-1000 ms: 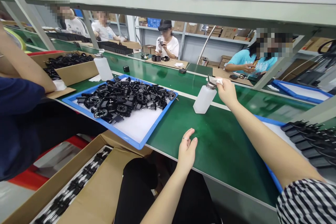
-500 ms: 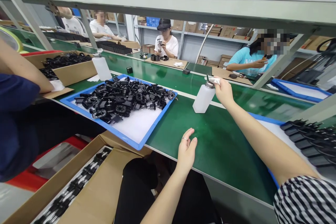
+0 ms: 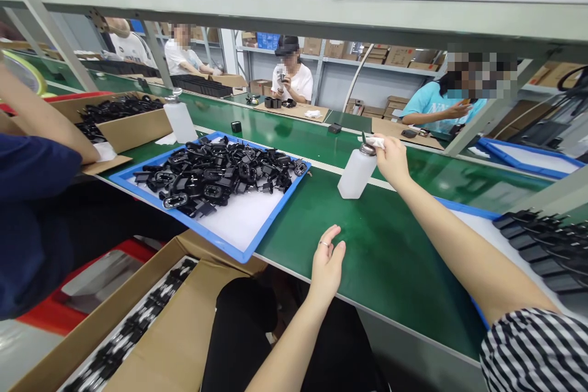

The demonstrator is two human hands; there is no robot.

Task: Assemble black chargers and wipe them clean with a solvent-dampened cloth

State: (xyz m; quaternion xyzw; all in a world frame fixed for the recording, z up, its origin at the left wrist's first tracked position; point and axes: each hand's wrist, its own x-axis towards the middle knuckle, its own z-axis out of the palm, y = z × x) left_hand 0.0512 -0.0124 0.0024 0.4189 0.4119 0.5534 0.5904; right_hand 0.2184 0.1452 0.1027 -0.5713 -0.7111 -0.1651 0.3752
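My right hand (image 3: 390,158) reaches across the green table (image 3: 381,251) and presses a small white cloth (image 3: 375,142) onto the metal top of a white plastic dispenser bottle (image 3: 354,173). Its fingers are pinched on the cloth. My left hand (image 3: 327,263) rests on the near edge of the table, fingers loosely together and holding nothing. A blue tray (image 3: 248,220) heaped with black plug parts (image 3: 220,171) lies to the left of the bottle.
A co-worker's arm (image 3: 41,116) leans on a cardboard box (image 3: 124,125) of black parts at left. A second white bottle (image 3: 180,119) stands behind the tray. Another blue tray (image 3: 482,223) with stacked black parts sits at right. An open carton (image 3: 151,324) is below the table. Several people sit beyond.
My hands have hardly moved. Small black parts on the far conveyor have drifted to the right.
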